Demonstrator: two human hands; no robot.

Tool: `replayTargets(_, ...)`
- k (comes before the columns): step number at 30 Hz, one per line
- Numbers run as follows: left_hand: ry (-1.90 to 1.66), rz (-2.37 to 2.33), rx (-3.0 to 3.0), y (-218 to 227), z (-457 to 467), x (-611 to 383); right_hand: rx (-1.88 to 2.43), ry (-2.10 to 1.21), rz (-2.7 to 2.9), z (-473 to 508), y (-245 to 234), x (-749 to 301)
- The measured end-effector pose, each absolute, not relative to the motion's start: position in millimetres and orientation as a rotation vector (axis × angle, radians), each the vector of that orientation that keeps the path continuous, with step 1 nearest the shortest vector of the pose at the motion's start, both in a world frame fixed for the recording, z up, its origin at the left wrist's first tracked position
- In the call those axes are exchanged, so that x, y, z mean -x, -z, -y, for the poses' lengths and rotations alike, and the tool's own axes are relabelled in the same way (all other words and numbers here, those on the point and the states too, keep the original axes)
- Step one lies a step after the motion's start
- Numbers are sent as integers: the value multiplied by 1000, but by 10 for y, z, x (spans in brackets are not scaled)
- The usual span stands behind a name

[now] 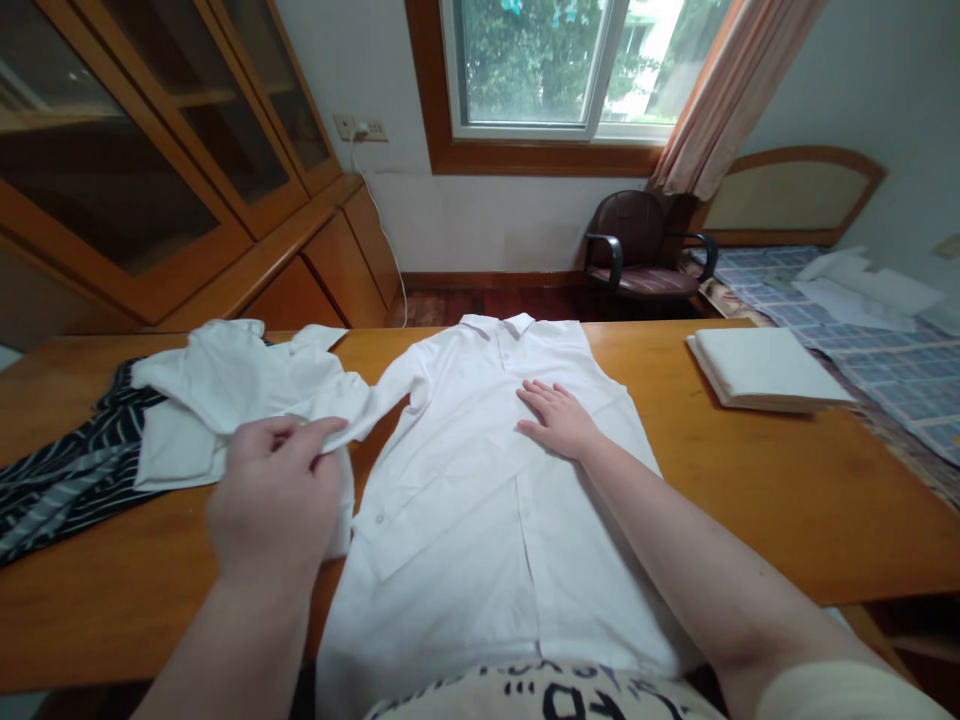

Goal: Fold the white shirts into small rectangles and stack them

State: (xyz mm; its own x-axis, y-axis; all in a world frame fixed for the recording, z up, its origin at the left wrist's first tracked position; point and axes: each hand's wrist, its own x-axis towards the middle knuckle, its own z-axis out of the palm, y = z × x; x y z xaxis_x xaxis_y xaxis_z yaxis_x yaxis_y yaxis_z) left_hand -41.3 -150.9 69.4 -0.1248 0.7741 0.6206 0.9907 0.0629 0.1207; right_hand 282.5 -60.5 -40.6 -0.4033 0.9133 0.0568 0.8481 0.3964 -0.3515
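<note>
A white button-up shirt [457, 450] lies front up on the wooden table, its collar toward the far edge and its hem at my body. My left hand [274, 490] is closed in a pinch on the end of its left-side sleeve [394, 385], held out to the left. My right hand [559, 420] rests flat on the shirt's chest, fingers spread. What looks like the other sleeve [435, 515] lies across the front, its buttoned cuff near the left edge. Part of the pinched sleeve end is hidden by my left fingers.
On the left of the table [750, 500] lie crumpled white clothing [225, 375] and black-and-white striped fabric [75, 480]. A white folded stack [772, 365] sits at the right. Beyond are a chair [637, 245], a bed [892, 350] and a glass-door cabinet [262, 240].
</note>
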Motion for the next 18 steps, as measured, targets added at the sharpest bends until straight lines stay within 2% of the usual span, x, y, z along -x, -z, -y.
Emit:
replayTargets(4, 783, 1496, 2320, -495, 1404, -18, 1533, -436, 2382, 595, 401, -2852)
replayTargets(10, 447, 936, 3015, -123, 1168, -276, 1490, -449, 2382, 588, 409, -2887)
replayTargets(12, 483, 1149, 2925, -59, 1062, -144, 1491, -462, 2384, 588, 404, -2891)
replayTargets(15, 611, 1850, 2460, 21, 892, 138, 1481, -482, 2394, 592, 383, -2893)
replayTargets(18, 529, 2400, 2157, 106, 759, 321, 1470, -499, 2402, 592, 364, -2900)
